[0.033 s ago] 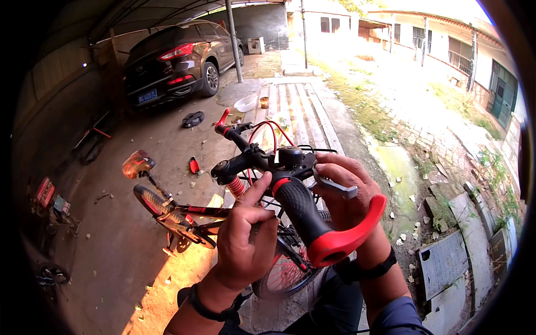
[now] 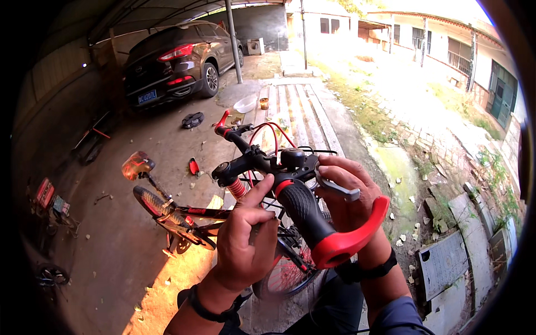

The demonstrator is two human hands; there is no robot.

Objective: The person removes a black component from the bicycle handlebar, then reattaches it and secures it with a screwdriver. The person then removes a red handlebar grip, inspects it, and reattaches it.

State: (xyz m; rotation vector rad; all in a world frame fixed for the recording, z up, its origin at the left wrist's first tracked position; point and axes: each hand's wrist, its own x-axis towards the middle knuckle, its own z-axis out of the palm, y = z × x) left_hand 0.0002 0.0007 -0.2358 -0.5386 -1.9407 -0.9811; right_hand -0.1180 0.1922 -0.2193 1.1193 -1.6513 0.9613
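A bicycle handlebar runs across the middle of the view, its black rubber grip toward me, ending in a curved red bar end. My right hand is closed around the silver brake lever, fingertips at its black mount. Left of the grip, my left hand has its index finger stretched to the bar beside the red collar. Its thumb and other fingers are pressed together; whether something small sits in them is hidden. A black round bell-like part tops the bar, near red cables.
The bike's orange-lit saddle and a wheel show below the bar. A dark car is parked at far left by a post. A white basin stands ahead. Stone slabs lie at right.
The handlebar and its red bar end have shifted very slightly right and down in view. Both hands keep nearly the same places and grips.
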